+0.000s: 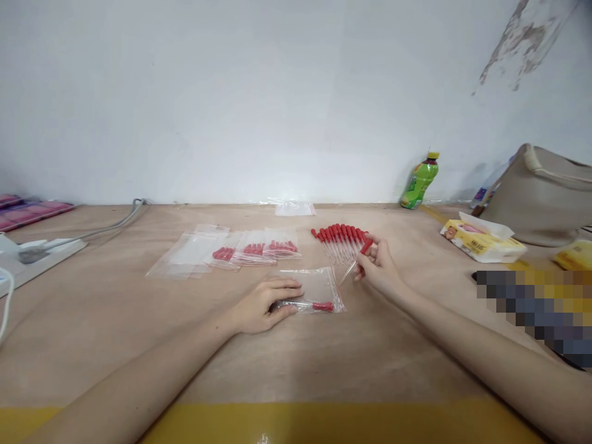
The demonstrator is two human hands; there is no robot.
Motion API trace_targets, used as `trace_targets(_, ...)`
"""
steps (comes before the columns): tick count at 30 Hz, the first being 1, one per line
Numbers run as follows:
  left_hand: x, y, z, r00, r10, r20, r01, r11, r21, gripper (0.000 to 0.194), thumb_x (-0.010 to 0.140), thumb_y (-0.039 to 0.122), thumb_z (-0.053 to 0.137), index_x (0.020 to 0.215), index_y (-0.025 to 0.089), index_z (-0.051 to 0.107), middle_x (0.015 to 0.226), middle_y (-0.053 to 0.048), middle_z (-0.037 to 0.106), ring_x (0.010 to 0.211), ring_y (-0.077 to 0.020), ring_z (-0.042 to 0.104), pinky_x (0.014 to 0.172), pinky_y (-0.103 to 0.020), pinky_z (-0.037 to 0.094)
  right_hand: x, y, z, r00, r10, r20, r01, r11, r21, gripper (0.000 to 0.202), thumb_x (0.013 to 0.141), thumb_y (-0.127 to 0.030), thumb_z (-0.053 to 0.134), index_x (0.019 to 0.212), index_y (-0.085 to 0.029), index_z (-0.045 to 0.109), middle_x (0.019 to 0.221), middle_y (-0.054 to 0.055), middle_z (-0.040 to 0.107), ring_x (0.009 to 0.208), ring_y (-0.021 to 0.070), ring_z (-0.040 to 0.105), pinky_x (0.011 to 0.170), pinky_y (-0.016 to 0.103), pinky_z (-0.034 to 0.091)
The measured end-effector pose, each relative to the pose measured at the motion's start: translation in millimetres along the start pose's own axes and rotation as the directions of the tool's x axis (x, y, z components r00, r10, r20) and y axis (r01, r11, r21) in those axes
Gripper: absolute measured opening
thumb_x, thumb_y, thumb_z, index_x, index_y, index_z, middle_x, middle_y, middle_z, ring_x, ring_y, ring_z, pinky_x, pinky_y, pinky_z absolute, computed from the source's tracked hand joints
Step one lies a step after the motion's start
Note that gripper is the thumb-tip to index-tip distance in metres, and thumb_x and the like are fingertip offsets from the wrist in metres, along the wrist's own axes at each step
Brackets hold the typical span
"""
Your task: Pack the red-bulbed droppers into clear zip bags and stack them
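My left hand [268,303] lies over the left part of a clear zip bag [319,282], its fingers stretched out and resting on the plastic. Inside that bag is a glass dropper with a red bulb [322,306]. My right hand [380,266] pinches another red-bulbed dropper [365,248] by its bulb, the glass tip pointing down and left towards the bag's opening. Just behind the right hand, a row of several red-bulbed droppers [340,233] lies side by side on the table.
Filled zip bags [253,249] overlap left of the row, beside flat bags [180,254]. Another bag [295,209] lies by the wall. At right are a green bottle [420,181], a tissue pack [483,239] and a beige handbag [539,191]. A power strip [50,256] sits left.
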State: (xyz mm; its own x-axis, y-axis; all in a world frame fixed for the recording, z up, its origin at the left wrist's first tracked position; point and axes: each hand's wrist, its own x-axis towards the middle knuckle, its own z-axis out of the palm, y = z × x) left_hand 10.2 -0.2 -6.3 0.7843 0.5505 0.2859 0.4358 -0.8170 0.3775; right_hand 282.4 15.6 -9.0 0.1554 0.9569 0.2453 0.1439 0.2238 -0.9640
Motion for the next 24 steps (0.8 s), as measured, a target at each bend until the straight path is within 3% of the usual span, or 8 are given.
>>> trace_targets(3,-0.6,0.1,0.2,1.0,-0.007,0.007,0.007,1.0,0.012,0.037,0.087,0.031,0.048,0.123,0.022,0.05,0.126,-0.006,0.051,0.117,-0.0211,0.046,0.099,-0.039,0.036,-16.1,7.4,7.0,0.994,0.108,-0.028,-0.103,0.982,0.156,0.052,0.067,-0.033,0.059,0.107,-0.024,0.027,0.075,-0.005,0.046,0.057,0.0104,0.058,0.056,0.029,0.053)
trace_targets(6,-0.9,0.7,0.2,1.0,-0.022,0.004,0.022,0.999,0.026,0.041,0.087,0.031,0.048,0.127,0.022,0.045,0.129,-0.006,0.047,0.118,-0.0208,0.044,0.1,-0.038,0.036,-26.7,9.2,17.2,0.983,0.176,0.06,-0.185,0.947,0.261,0.043,0.07,-0.036,0.058,0.099,-0.024,0.03,0.075,-0.003,0.052,0.065,0.0134,0.062,0.069,0.033,0.053)
trace_targets(10,-1.0,2.3,-0.2,0.999,-0.042,0.005,0.041,0.999,0.03,0.044,0.088,0.032,0.047,0.131,0.023,0.039,0.131,-0.006,0.045,0.119,-0.0208,0.043,0.099,-0.038,0.036,-28.0,13.3,12.8,0.966,0.173,0.192,-0.212,0.956,0.203,0.034,0.072,-0.038,0.057,0.094,-0.022,0.038,0.077,0.001,0.057,0.067,0.0146,0.062,0.069,0.035,0.051)
trace_targets(12,-0.9,2.9,-0.6,0.999,-0.047,0.009,0.047,0.998,0.03,0.045,0.088,0.032,0.046,0.131,0.024,0.038,0.13,-0.006,0.045,0.119,-0.0208,0.043,0.099,-0.038,0.036,-24.8,13.1,3.3,0.949,0.13,0.287,-0.15,0.988,0.048,0.031,0.07,-0.038,0.059,0.091,-0.02,0.047,0.079,0.003,0.059,0.07,0.015,0.06,0.07,0.034,0.049)
trace_targets(15,-0.6,3.1,-1.0,0.998,-0.057,0.01,0.057,0.998,0.033,0.046,0.088,0.032,0.046,0.132,0.024,0.037,0.13,-0.005,0.046,0.118,-0.0207,0.044,0.099,-0.038,0.036,-20.5,8.2,-9.9,0.907,0.016,0.422,0.089,0.97,-0.227,0.023,0.071,-0.036,0.06,0.085,-0.018,0.059,0.081,0.004,0.061,0.079,0.0169,0.058,0.075,0.035,0.046)
trace_targets(19,-0.3,2.3,-0.6,0.999,-0.047,0.004,0.047,0.998,0.04,0.045,0.088,0.032,0.046,0.131,0.024,0.038,0.129,-0.006,0.047,0.117,-0.0216,0.045,0.098,-0.039,0.037,-19.2,6.3,-10.2,0.839,-0.199,0.506,0.396,0.861,-0.319,0.018,0.074,-0.034,0.06,0.084,-0.021,0.068,0.092,0.005,0.061,0.089,0.0177,0.055,0.085,0.036,0.04)
trace_targets(21,-0.4,1.9,-0.2,0.999,-0.045,0.002,0.044,0.998,0.041,0.045,0.088,0.032,0.046,0.131,0.024,0.038,0.128,-0.007,0.047,0.116,-0.022,0.045,0.098,-0.04,0.037,-18.9,10.0,-4.3,0.828,-0.245,0.504,0.443,0.837,-0.322,0.016,0.072,-0.035,0.062,0.082,-0.023,0.069,0.094,0.005,0.061,0.09,0.0179,0.054,0.084,0.036,0.04)
trace_targets(24,-0.5,1.7,0.4,0.999,-0.052,0.005,0.052,0.998,0.044,0.045,0.087,0.031,0.047,0.131,0.024,0.037,0.129,-0.007,0.047,0.117,-0.0221,0.045,0.098,-0.04,0.037,-17.7,16.4,4.4,0.85,-0.242,0.468,0.423,0.843,-0.333,0.016,0.07,-0.037,0.065,0.074,-0.023,0.07,0.086,0.004,0.063,0.085,0.0178,0.056,0.079,0.034,0.042)
